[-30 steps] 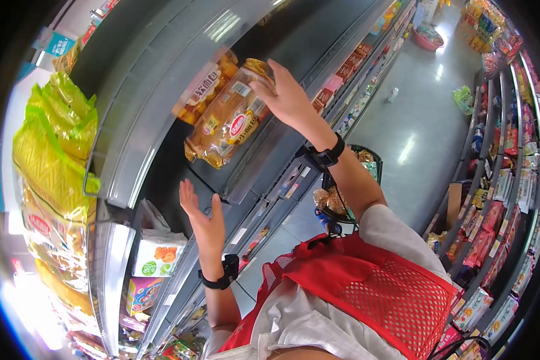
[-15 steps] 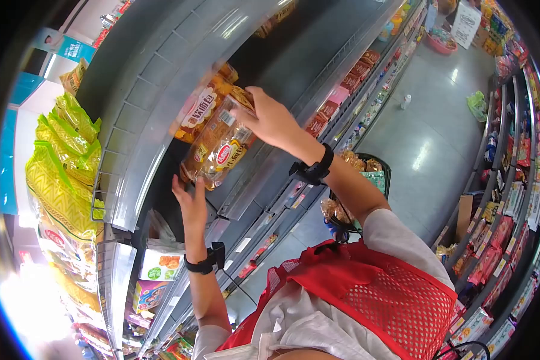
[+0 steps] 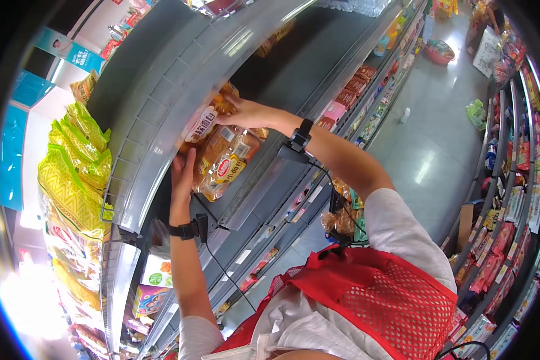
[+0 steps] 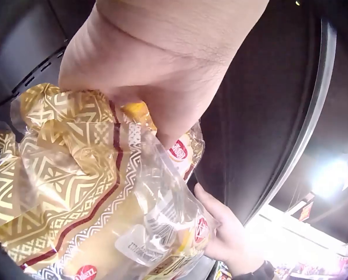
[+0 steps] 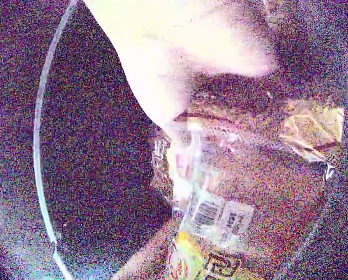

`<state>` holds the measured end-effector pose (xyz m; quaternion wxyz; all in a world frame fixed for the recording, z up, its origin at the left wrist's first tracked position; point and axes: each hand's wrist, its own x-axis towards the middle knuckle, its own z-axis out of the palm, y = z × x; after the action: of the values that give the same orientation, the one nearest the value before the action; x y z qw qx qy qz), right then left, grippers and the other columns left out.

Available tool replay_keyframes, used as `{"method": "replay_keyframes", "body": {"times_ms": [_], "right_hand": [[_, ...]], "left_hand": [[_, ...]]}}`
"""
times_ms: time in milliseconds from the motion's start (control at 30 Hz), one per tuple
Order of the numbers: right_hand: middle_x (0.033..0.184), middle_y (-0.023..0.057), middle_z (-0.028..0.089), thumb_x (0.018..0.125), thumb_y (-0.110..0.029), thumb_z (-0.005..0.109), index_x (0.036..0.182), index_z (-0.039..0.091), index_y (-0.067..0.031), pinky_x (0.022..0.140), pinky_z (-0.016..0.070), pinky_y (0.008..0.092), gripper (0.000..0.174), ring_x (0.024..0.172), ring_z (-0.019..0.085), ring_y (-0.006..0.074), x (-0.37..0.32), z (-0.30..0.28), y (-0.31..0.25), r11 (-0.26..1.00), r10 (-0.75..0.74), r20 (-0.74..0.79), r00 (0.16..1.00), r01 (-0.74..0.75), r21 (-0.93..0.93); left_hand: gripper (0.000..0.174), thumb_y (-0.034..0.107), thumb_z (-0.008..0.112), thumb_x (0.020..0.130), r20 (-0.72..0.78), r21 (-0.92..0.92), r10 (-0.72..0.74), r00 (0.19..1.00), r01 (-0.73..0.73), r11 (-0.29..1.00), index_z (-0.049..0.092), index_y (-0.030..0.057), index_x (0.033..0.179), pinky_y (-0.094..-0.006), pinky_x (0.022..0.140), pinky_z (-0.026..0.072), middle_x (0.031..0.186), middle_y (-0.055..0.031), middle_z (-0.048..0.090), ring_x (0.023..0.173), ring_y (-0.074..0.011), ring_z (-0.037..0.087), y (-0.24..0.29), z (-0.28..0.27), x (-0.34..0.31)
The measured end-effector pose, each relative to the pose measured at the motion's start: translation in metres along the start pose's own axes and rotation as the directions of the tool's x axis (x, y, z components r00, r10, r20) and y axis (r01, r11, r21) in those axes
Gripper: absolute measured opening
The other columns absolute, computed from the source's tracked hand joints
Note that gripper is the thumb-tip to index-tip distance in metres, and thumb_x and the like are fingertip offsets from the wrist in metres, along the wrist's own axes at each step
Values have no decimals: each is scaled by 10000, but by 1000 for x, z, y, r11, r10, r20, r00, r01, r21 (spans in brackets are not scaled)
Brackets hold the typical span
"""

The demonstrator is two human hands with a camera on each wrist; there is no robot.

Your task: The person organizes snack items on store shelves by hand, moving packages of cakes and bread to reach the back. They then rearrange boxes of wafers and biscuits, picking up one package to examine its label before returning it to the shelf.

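Note:
Two clear and golden bags of bread lie side by side on the dark shelf in the head view. My left hand [image 3: 182, 180] grips the near end of the rear bag of bread [image 3: 201, 125], its thumb upright beside the front bag of bread [image 3: 227, 168] and its fingers partly hidden. At the far end, my right hand [image 3: 249, 114] holds the rear bag, thumb toward the front bag. The left wrist view shows the front bag's gold-patterned end [image 4: 63, 169] close by, hiding the left fingertips. The right wrist view is grainy and washed out, with the right hand [image 5: 185, 52] over the bread packaging.
A shelf lip with a wire rail [image 3: 156, 111] runs along the left of the bags. Yellow-green bags [image 3: 72, 174] hang over the shelf side. A basket of goods [image 3: 345, 216] stands behind the right arm. Across the aisle are stocked shelves [image 3: 501, 222].
Both hands have shifted from the front bag to the rear bag's ends. The right hand moved left, the left hand further in beside the bags. The front bag sits slightly lower in view.

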<state>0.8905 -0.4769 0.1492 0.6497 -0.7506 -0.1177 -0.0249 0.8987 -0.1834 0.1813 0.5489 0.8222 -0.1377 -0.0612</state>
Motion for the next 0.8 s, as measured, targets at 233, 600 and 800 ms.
{"method": "replay_keyframes", "body": {"times_ms": [233,600,800], "right_hand": [[1421,273,559,892,-565,739,1573,241,98,1043,475,343,1072,1212,612,304,-3,9,-6,999,36,76,996,-37,18],[1025,101,738,919,-248,715,1192,686,6,890,525,332,374,958,681,193,77,-42,14,979,-176,-305,936,198,41],[1170,83,693,835,-122,708,1248,667,-14,874,524,296,429,1036,652,177,47,-52,-37,997,-72,-112,991,68,-37]], "left_hand": [[686,333,709,986,-80,114,29,996,-19,993,401,-31,1480,-365,1088,422,1449,-166,552,1310,-260,553,-2,4,-14],[790,346,761,923,-210,392,147,967,-55,918,379,-66,1479,-420,1113,411,1424,-280,542,1324,-381,547,-18,-2,-31],[795,456,759,893,-235,477,177,956,-45,878,435,-20,1442,-445,1079,438,1391,-277,565,1306,-416,556,-33,-5,-28]]}}
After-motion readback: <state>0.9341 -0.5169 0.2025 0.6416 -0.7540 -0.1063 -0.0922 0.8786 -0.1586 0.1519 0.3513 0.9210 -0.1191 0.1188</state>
